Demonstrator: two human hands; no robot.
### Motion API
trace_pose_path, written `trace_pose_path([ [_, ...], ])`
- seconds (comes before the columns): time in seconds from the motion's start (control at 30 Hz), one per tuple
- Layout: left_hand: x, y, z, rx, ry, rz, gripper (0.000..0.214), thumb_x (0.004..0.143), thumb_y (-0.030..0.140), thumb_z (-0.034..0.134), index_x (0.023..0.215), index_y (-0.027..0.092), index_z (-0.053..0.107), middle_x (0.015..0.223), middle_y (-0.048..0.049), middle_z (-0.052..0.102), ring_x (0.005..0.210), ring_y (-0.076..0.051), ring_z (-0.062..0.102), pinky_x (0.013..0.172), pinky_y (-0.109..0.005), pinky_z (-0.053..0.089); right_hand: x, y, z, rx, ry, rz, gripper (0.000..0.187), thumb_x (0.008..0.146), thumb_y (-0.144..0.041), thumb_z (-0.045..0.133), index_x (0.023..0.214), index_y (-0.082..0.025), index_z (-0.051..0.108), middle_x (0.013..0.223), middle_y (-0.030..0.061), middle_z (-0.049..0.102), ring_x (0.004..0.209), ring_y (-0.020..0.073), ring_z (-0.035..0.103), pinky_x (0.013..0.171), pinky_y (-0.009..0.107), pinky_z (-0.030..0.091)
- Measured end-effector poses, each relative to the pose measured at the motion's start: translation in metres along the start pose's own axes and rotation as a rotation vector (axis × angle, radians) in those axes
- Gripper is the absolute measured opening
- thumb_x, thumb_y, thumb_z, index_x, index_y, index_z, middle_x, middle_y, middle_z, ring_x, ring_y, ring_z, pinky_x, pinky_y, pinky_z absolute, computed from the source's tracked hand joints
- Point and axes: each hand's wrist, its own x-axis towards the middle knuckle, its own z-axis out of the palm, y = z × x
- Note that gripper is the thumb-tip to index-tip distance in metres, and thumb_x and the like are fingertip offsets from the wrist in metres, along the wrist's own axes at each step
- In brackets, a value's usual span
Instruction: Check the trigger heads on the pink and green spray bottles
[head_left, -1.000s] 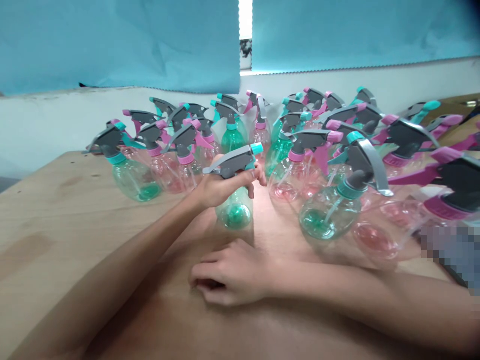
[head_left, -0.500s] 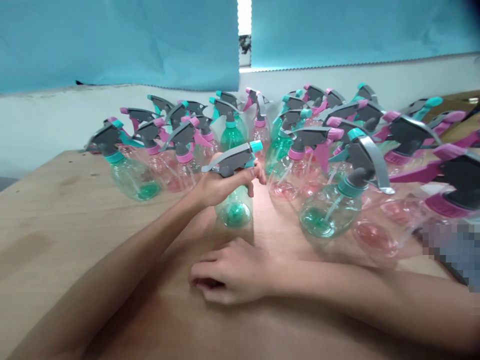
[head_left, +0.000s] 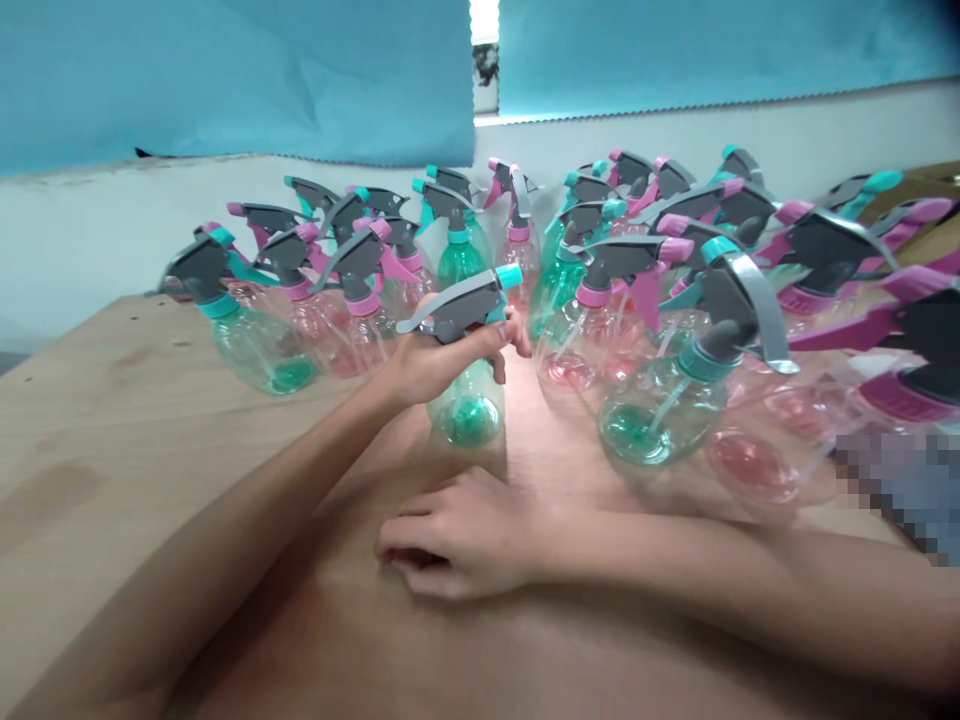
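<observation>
My left hand (head_left: 442, 362) is wrapped round the neck of a green spray bottle (head_left: 466, 418) that stands upright on the wooden table. The bottle's grey sprayer head, with a teal nozzle pointing right, sits above the thumb. Its collar is hidden behind the fingers. Closer to me, my right hand (head_left: 461, 540) rests on the tabletop with fingers curled in. A dark gap shows between its thumb and fingers, and I see nothing held there. To the right stands another clear green spray bottle (head_left: 637, 425), apart from both hands.
Several pink and green spray bottles crowd the back and right of the wooden table (head_left: 112, 480). A pink spray bottle (head_left: 574, 350) stands just right of the held one. Behind is a white wall with blue window coverings (head_left: 240, 80). A blurred-out patch (head_left: 907, 490) lies at right.
The whole scene has shifted slightly upward in the view, as if the camera tilted. Both hands and the held spray bottle keep their places on the table.
</observation>
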Motion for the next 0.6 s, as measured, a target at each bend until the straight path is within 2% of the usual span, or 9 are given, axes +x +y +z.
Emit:
trace_pose_path([
  [0.33, 0.0022, -0.0052, 0.0023, -0.087, 0.004, -0.020, 0.035, 0.090, 0.049, 0.079, 0.085, 0.016, 0.070, 0.088, -0.0072, 0.075, 0.064, -0.015, 0.069, 0.064, -0.029, 0.064, -0.0001, 0.0009, 0.0033, -0.008, 0.011, 0.005, 0.019, 0.098, -0.030, 0.059, 0.110, -0.023, 0.071, 0.101, 0.0000, 0.079, 0.076, 0.0148, 0.064, 0.056, 0.030, 0.027],
  [0.6, 0.0032, 0.0004, 0.0050, -0.098, 0.013, -0.008, 0.037, 0.087, 0.051, 0.082, 0.084, 0.015, 0.070, 0.085, -0.0060, 0.074, 0.062, -0.014, 0.068, 0.061, -0.027, 0.063, -0.0008, 0.0011, 0.0024, 0.019, 0.008, 0.004, 0.019, 0.099, -0.028, 0.057, 0.111, -0.022, 0.071, 0.096, -0.0003, 0.080, 0.076, 0.0154, 0.065, 0.058, 0.030, 0.031],
])
